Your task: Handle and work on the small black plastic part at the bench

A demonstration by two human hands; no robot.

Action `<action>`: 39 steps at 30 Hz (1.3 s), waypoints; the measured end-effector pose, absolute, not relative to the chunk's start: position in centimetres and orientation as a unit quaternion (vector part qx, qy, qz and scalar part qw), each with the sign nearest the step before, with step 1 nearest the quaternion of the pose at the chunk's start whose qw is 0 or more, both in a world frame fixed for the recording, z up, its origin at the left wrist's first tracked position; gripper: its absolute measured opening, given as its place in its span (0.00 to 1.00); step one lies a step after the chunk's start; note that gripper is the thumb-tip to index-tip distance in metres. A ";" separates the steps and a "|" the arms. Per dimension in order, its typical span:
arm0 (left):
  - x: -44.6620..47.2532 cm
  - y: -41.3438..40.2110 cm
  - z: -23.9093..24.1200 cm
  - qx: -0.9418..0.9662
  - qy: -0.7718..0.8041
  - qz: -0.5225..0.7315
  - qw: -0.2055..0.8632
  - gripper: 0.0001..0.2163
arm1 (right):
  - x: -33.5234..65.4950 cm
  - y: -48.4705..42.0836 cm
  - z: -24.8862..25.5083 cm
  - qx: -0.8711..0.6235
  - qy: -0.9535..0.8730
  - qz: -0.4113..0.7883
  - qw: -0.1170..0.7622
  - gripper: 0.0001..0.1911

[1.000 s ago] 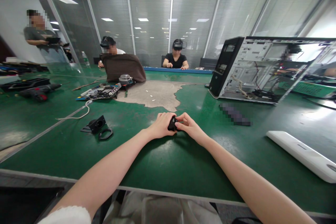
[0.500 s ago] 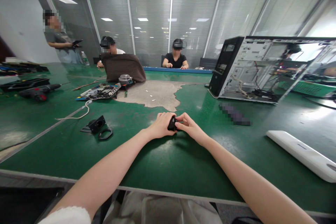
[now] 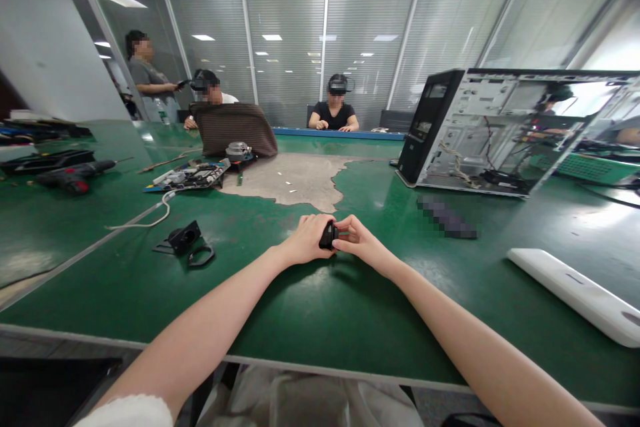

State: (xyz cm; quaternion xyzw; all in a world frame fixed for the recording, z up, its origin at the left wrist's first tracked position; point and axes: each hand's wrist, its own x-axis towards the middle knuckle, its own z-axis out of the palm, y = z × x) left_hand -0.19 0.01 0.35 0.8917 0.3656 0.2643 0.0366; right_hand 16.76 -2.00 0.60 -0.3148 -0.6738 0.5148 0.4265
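Head camera shows a small black part point(image 3: 327, 236) near the bare patch point(image 3: 310, 177) of the green table point(image 3: 345, 327), where the left hand point(image 3: 309, 239) has its fingers wrapped around it and the right hand point(image 3: 361, 240) grips its right end with thumb and fingertips.

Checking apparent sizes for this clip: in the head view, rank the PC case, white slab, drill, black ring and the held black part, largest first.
1. PC case
2. White slab
3. Drill
Smallest: black ring and black part, too alike to rank; the left hand partly covers the latter.
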 end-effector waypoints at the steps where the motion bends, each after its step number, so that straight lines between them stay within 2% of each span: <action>1: -0.2 0.0 0.3 0.891 0.365 0.267 0.036 0.25 | 16.7 -2.1 0.7 -0.322 -0.670 0.513 0.430 0.14; 10: -0.1 0.1 0.4 0.892 0.364 0.266 0.036 0.24 | 16.5 -1.6 0.0 -0.378 -0.647 0.499 0.435 0.15; 17: -0.2 0.1 0.2 0.893 0.364 0.264 0.030 0.25 | 16.8 -1.9 0.2 -0.311 -0.672 0.517 0.429 0.15; 21: -0.1 0.2 0.2 0.891 0.364 0.271 0.029 0.25 | 16.5 -1.9 0.2 -0.340 -0.655 0.501 0.452 0.12; 27: -0.1 0.0 0.4 0.891 0.363 0.270 0.037 0.24 | 16.5 -1.5 -0.1 -0.390 -0.641 0.493 0.441 0.15; 32: -0.1 0.0 0.4 0.890 0.367 0.265 0.048 0.25 | 16.7 -1.9 0.2 -0.324 -0.664 0.516 0.433 0.16; 39: 0.0 0.2 0.2 0.887 0.368 0.275 0.052 0.25 | 16.4 -2.0 0.0 -0.345 -0.647 0.509 0.451 0.12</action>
